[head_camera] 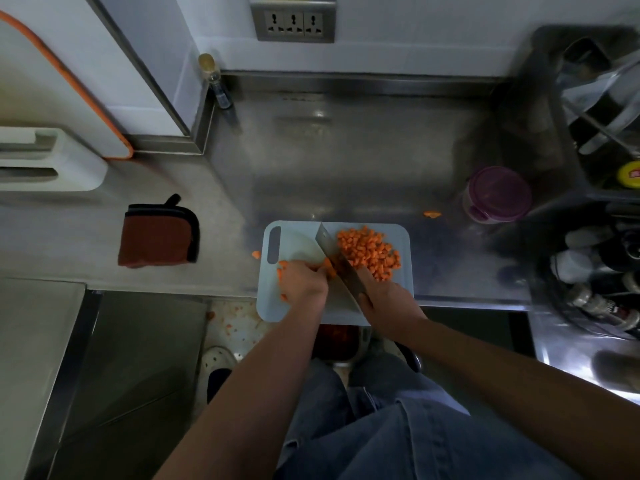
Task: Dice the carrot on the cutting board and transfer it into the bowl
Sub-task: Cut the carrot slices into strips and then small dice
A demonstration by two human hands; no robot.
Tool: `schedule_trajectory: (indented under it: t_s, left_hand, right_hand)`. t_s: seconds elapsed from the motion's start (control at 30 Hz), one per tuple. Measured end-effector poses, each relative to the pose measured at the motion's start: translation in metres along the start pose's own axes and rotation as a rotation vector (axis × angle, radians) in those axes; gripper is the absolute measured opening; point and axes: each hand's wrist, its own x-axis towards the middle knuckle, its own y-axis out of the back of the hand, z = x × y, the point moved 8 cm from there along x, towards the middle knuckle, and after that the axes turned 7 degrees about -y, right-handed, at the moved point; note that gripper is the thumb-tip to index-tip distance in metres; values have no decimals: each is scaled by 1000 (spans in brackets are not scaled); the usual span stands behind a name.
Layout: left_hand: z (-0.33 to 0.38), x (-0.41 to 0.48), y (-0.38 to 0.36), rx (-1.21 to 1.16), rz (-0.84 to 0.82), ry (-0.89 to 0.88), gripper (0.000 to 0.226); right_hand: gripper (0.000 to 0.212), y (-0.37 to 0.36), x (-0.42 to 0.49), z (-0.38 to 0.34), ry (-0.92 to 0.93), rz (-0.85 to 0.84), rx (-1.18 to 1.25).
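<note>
A pale blue cutting board [403,237] lies at the front edge of the steel counter. A heap of diced carrot [369,252] covers its right half. My left hand [303,282] holds uncut carrot strips [329,266] down on the board, fingers curled over them. My right hand [386,301] grips the handle of a cleaver [337,258], whose blade slants across the board between the strips and the heap. Below the counter edge, between my arms, part of a metal bowl [341,341] with orange pieces in it shows.
A red folded cloth [157,233] lies left of the board. A purple-lidded container [497,195] stands to the right. Stray carrot bits lie on the counter [432,214] and beside the board [256,254]. Bottles and a rack crowd the right side. A small bottle [214,81] stands in the back corner.
</note>
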Motion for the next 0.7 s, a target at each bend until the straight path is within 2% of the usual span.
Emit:
schedule_trajectory:
  t_s: [0.17,0.37,0.5,0.57,0.63,0.7]
  left_hand:
    - [-4,1,-2,0,12,18,33]
    - [-12,7,-8,-17,28,57,41]
    - [-14,7,-10,-54,27,80,35]
    - [-20,11,-14,-58,25,97,40]
    - [-23,13,-15,-58,35,107,47]
    - [-19,10,-12,-71,32,104,37]
  right_hand:
    - [38,4,0,2,7,-23,-28]
    - [31,16,7,-5,5,96,7]
    - [28,13,6,-11,26,63,-21]
    - [25,10,4,-12,21,33,-41]
    - [31,7,3,-12,10,4,-84]
    - [38,4,3,-13,-6,-26,-112]
